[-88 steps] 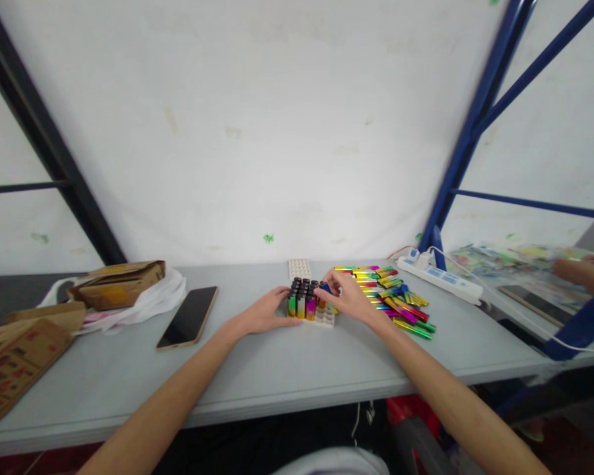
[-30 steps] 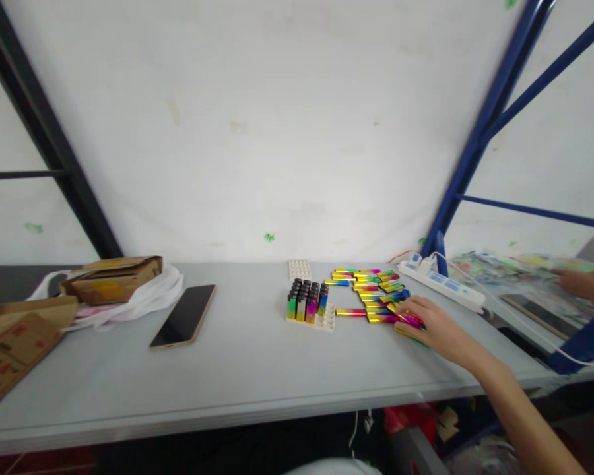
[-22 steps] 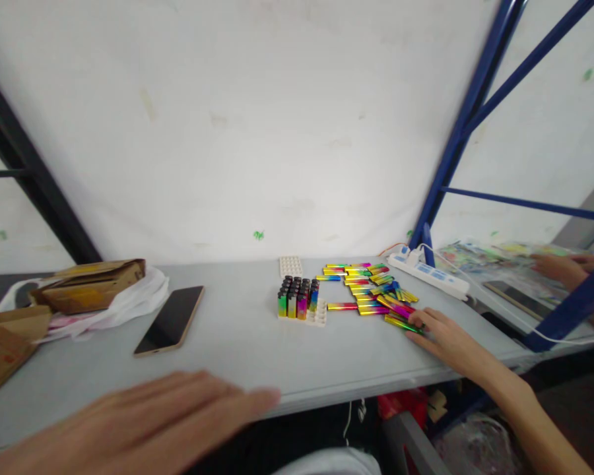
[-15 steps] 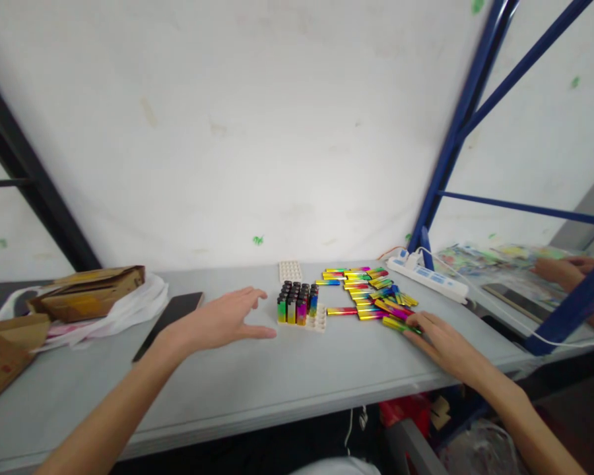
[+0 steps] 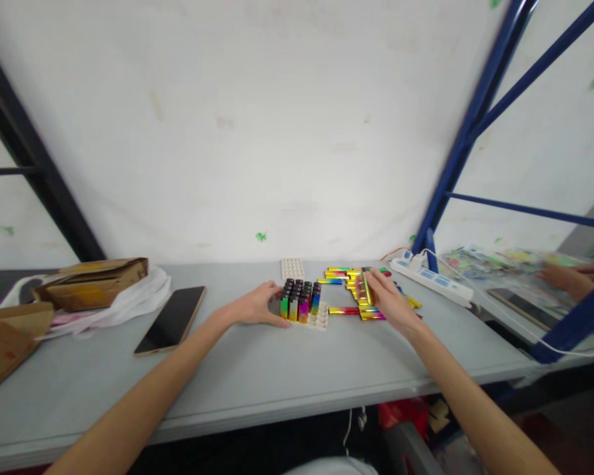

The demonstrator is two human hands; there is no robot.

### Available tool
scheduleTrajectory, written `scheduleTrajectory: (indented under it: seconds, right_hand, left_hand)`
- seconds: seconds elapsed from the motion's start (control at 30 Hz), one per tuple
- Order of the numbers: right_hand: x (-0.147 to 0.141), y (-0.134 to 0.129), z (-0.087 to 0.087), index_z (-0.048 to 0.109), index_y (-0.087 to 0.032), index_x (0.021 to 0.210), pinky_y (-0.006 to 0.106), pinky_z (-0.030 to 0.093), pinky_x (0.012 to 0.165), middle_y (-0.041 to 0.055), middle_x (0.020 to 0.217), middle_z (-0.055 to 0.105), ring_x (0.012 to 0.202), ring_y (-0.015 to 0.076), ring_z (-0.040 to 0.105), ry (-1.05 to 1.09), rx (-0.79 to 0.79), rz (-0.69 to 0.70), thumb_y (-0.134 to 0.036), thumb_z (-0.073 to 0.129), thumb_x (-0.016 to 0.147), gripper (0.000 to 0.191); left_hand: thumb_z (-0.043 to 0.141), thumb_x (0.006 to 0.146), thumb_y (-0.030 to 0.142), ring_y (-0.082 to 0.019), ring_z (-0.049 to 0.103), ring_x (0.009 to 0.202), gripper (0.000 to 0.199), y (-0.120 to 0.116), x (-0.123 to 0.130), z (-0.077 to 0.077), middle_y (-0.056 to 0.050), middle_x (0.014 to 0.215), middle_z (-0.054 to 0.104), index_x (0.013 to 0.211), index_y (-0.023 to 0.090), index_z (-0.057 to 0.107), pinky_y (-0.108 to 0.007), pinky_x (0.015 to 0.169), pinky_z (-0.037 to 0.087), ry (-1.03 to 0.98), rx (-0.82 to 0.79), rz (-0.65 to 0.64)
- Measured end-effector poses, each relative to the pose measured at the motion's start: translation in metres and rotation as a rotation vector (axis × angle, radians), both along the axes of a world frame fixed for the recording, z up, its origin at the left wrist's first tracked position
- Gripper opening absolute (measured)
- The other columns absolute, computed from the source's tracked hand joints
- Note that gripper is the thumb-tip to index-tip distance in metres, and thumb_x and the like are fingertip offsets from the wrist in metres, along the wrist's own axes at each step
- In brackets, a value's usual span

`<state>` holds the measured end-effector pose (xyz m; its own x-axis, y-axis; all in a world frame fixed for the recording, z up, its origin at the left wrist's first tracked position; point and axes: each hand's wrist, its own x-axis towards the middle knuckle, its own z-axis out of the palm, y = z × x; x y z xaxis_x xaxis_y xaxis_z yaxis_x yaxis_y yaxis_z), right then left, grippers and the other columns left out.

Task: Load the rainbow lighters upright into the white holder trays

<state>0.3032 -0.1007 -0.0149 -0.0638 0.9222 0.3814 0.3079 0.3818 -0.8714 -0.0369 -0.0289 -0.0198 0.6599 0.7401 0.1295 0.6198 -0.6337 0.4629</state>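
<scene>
Several shiny lighters [image 5: 303, 309] with black tops stand upright in rows in a white holed tray [image 5: 319, 320], whose right part has bare holes. My left hand [image 5: 258, 305] is at the left side of the tray, thumb and fingers apart around its left edge, holding nothing. My right hand [image 5: 383, 300] grips a yellow-green lighter [image 5: 367, 289], tilted nearly upright, above the loose pile. Other metallic lighters [image 5: 344, 311] lie flat in that pile, partly hidden behind my right hand.
A second holed tray [image 5: 292, 268] lies near the wall. Left are a phone [image 5: 171, 320], a cardboard box [image 5: 92, 287] and a white bag [image 5: 153, 290]. A power strip [image 5: 433, 280] sits by the blue frame [image 5: 450, 171]. Another person's hands [image 5: 569, 280] show far right.
My left hand has moved right to the edge of the tray. My right hand has lifted a lighter from the pile and moved left and up, turning it nearly upright.
</scene>
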Motion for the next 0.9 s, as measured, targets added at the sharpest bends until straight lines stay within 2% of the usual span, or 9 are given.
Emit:
scheduleTrajectory:
  seconds: [0.07,0.1,0.2,0.3,0.4,0.5,0.63,0.8,0.9]
  right_hand:
    - [-0.027,0.014,0.009,0.049,-0.023,0.097,0.032,0.052,0.063,0.0054,0.087,0.063,0.068,0.0173,0.060,0.101,-0.062,0.165,-0.071,0.044,0.095,0.048]
    - [-0.040,0.020,0.013,0.048,-0.024,0.100,0.029,0.049,0.057,0.0026,0.083,0.061,0.060,0.0144,0.054,0.114,-0.069,0.203,-0.071,0.045,0.094,0.047]
    - [-0.070,0.038,0.018,0.049,-0.027,0.110,0.022,0.028,0.044,-0.0063,0.068,0.044,0.048,0.0101,0.032,0.125,-0.080,0.255,-0.071,0.050,0.091,0.048]
    - [-0.084,0.050,0.009,0.052,-0.026,0.104,0.022,0.023,0.046,-0.0079,0.065,0.032,0.050,0.0103,0.028,0.135,-0.103,0.277,-0.071,0.051,0.091,0.047]
    - [-0.086,0.052,-0.005,0.051,-0.023,0.082,0.024,0.024,0.047,-0.0068,0.060,0.027,0.051,0.0117,0.028,0.047,-0.104,0.194,-0.075,0.036,0.095,0.056]
    - [-0.085,0.046,-0.015,0.042,-0.022,0.063,0.026,0.028,0.053,-0.0033,0.058,0.035,0.055,0.0134,0.036,-0.125,-0.002,0.044,-0.076,0.030,0.096,0.064]
    - [-0.083,0.040,-0.016,0.041,-0.022,0.060,0.028,0.030,0.058,-0.0015,0.058,0.042,0.059,0.0155,0.042,-0.244,0.119,-0.093,-0.070,0.038,0.097,0.061]
    - [-0.080,0.044,-0.018,0.041,-0.022,0.058,0.028,0.029,0.057,-0.0024,0.055,0.040,0.057,0.0145,0.041,-0.232,0.120,-0.070,-0.063,0.035,0.099,0.059]
    - [-0.080,0.047,-0.022,0.041,-0.022,0.059,0.027,0.027,0.056,-0.0034,0.055,0.039,0.057,0.0135,0.039,-0.246,0.104,-0.112,-0.062,0.044,0.095,0.055]
  left_hand:
    - [0.078,0.063,0.076,-0.029,0.061,0.095,0.074,-0.001,-0.004,-0.002,-0.007,0.103,0.064,0.108,0.018,0.068,-0.038,0.086,0.052,-0.003,0.007,-0.001]
    - [0.077,0.064,0.076,-0.030,0.061,0.095,0.073,-0.001,-0.006,-0.003,-0.007,0.103,0.064,0.107,0.017,0.068,-0.038,0.085,0.052,-0.002,0.014,-0.005]
    - [0.075,0.067,0.077,-0.030,0.061,0.094,0.072,-0.002,-0.012,-0.005,-0.008,0.102,0.064,0.107,0.017,0.069,-0.039,0.085,0.051,0.001,0.050,-0.004]
    - [0.074,0.068,0.078,-0.030,0.062,0.091,0.072,-0.005,-0.015,-0.005,-0.008,0.099,0.064,0.105,0.017,0.070,-0.039,0.082,0.051,-0.006,0.078,0.023]
    - [0.072,0.068,0.079,-0.030,0.062,0.090,0.071,-0.008,-0.016,-0.004,-0.008,0.097,0.065,0.102,0.017,0.070,-0.039,0.081,0.051,-0.006,0.088,0.035]
    - [0.073,0.069,0.077,-0.030,0.063,0.091,0.070,-0.008,-0.015,-0.005,-0.009,0.099,0.066,0.103,0.017,0.069,-0.039,0.082,0.051,0.006,0.087,0.034]
    - [0.074,0.070,0.074,-0.030,0.063,0.094,0.069,-0.008,-0.016,-0.007,-0.010,0.103,0.065,0.108,0.017,0.068,-0.040,0.085,0.052,-0.004,0.081,0.030]
    - [0.074,0.072,0.072,-0.032,0.062,0.097,0.067,-0.009,-0.017,-0.008,-0.009,0.102,0.064,0.109,0.016,0.068,-0.041,0.088,0.051,0.024,0.111,0.039]
    - [0.073,0.072,0.073,-0.031,0.063,0.095,0.067,-0.009,-0.016,-0.008,-0.009,0.101,0.064,0.107,0.016,0.067,-0.039,0.086,0.052,0.039,0.122,0.051]
